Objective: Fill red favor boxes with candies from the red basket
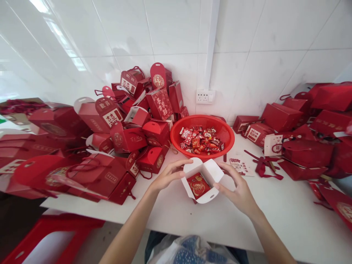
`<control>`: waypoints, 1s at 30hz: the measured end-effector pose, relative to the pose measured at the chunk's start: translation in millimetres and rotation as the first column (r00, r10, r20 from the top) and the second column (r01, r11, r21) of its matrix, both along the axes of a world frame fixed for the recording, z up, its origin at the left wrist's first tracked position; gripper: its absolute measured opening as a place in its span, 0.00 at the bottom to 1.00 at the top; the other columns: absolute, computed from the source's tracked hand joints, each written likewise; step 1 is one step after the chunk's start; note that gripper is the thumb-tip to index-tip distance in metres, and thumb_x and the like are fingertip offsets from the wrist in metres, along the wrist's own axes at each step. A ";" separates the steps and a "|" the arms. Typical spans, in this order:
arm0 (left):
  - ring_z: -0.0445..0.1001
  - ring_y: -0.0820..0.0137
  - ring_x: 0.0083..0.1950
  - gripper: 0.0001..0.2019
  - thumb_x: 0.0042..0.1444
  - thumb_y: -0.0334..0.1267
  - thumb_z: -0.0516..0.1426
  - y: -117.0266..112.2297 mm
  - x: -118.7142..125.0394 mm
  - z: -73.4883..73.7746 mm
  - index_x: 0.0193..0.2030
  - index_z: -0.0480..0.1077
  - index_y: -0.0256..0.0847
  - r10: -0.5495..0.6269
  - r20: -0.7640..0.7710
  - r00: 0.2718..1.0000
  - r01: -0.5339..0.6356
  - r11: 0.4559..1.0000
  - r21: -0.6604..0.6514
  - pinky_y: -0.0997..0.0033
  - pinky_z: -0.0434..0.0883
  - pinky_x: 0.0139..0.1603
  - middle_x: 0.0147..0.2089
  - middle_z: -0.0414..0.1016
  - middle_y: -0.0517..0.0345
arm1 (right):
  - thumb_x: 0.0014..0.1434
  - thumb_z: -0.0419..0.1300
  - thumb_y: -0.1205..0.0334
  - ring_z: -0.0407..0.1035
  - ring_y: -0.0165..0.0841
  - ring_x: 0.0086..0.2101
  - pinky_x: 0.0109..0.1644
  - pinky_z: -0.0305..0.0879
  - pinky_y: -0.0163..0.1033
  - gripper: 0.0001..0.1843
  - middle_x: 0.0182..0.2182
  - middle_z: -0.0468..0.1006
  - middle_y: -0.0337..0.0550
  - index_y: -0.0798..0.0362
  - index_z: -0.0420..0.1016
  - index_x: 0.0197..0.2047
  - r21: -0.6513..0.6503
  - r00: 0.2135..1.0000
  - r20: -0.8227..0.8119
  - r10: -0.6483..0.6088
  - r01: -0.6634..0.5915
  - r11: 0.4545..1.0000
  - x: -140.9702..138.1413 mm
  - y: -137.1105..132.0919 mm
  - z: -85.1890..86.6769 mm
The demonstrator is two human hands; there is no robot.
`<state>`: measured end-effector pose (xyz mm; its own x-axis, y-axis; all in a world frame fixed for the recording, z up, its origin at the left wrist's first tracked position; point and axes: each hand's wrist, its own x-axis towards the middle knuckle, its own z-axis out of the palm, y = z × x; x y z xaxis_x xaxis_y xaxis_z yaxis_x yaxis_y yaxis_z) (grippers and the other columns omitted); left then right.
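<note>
In front of me an unfolded candy box (210, 173) stands on the table, its white inner flaps spread and its top facing up. A red packet with gold print (197, 186) lies inside it. My left hand (171, 174) grips the box's left flap between thumb and fingers. On the other side my right hand (238, 189) holds the right flap, thumb toward me and fingers behind. Just beyond the box sits a red plastic basket (230, 137) with many small wrapped candies (202, 141) in it.
Red gift boxes (129, 137) are piled along the left, and more red boxes (283, 115) are heaped at the right. Printed cards (240, 167) and dark red ribbons (265, 167) lie on the white table (176, 209). A red stool (68, 220) stands at lower left. The tiled wall has a socket (205, 96).
</note>
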<state>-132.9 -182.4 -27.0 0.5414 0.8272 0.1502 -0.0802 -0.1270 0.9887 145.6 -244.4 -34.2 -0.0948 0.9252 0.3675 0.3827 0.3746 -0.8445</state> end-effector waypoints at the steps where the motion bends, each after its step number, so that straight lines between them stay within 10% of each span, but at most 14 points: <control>1: 0.73 0.49 0.60 0.27 0.53 0.47 0.64 -2.2 -1.3 -2.4 0.59 0.76 0.43 -0.045 0.051 0.998 0.046 0.999 -0.016 0.53 0.70 0.60 0.64 0.73 0.47 | 0.60 0.66 0.50 0.72 0.45 0.57 0.61 0.69 0.49 0.27 0.59 0.77 0.49 0.46 0.70 0.61 -0.010 1.000 -0.031 0.000 0.000 1.000 -0.7 -2.2 -5.3; 13: 0.68 0.55 0.67 0.39 0.57 0.44 0.66 -23.1 21.8 -19.4 0.74 0.57 0.49 0.166 -0.026 0.986 -0.161 0.979 0.123 0.56 0.67 0.64 0.68 0.68 0.45 | 0.64 0.64 0.51 0.69 0.44 0.61 0.64 0.68 0.50 0.29 0.61 0.75 0.49 0.44 0.67 0.66 0.107 0.981 -0.065 0.184 -0.176 0.979 -15.2 -8.2 -25.5; 21: 0.75 0.57 0.59 0.16 0.61 0.43 0.61 -23.8 22.1 -13.4 0.55 0.78 0.43 0.205 -0.144 0.968 -0.152 0.937 0.314 0.54 0.69 0.63 0.57 0.77 0.46 | 0.64 0.63 0.55 0.76 0.41 0.51 0.57 0.74 0.49 0.18 0.50 0.81 0.48 0.46 0.74 0.56 0.119 0.996 -0.089 -0.001 0.012 0.993 -33.6 -2.6 -30.8; 30: 0.72 0.56 0.62 0.19 0.61 0.48 0.62 -41.1 28.1 1.2 0.55 0.75 0.41 0.278 -0.352 0.894 -0.118 0.902 0.414 0.55 0.68 0.65 0.60 0.73 0.44 | 0.64 0.61 0.54 0.76 0.42 0.49 0.53 0.76 0.49 0.23 0.53 0.79 0.52 0.48 0.68 0.61 0.037 0.975 -0.199 -0.102 0.112 0.993 -51.1 -0.8 -36.5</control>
<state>-104.8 -223.5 -25.8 0.4514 0.8478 0.2784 0.3711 -0.4621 0.8055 94.5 -245.1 -70.7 0.0823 0.9070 0.4131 0.2514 0.3822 -0.8892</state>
